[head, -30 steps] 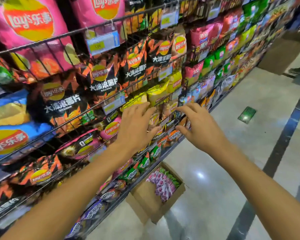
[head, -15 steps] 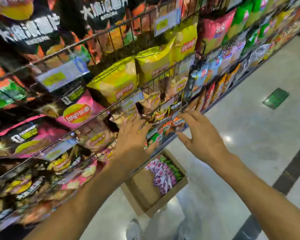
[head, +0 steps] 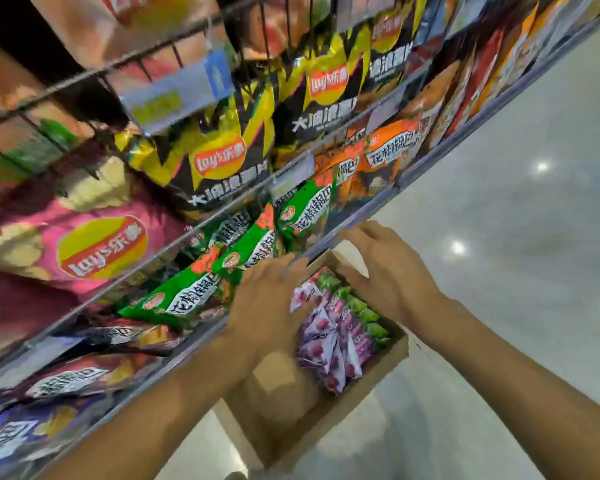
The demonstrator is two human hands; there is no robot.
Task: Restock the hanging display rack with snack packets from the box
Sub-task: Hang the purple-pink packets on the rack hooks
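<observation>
Both hands are stretched forward over a cardboard box (head: 329, 424) that stands on the pale floor (head: 499, 237) at the foot of the wire display rack (head: 222, 216). The left hand (head: 267, 306) is released: its fingers are straight and spread, palm down, and it holds nothing. It is seen in front of the near left part of the box, just beside the green snack packets (head: 174, 299) on the lowest row of the rack; if the fingertips touch them I cannot tell, because the picture is blurred there. The right hand (head: 392, 275) is also released, with fingers loosely apart and a little bent, above the far end of the box and near the bottom rail of the rack. It holds nothing.

Inside the box lie the snack packets to be put up: purple and white packets (head: 329, 344) in a heap near the middle, and light green packets (head: 364, 313) along the right wall. The near part of the box shows bare cardboard.

On the rack above hang yellow and black crisp bags (head: 219, 161), a large pink bag (head: 94, 244) at the left, and orange packets (head: 388, 150) further along the lowest row. A blue price tag (head: 177, 91) hangs from an upper wire
</observation>
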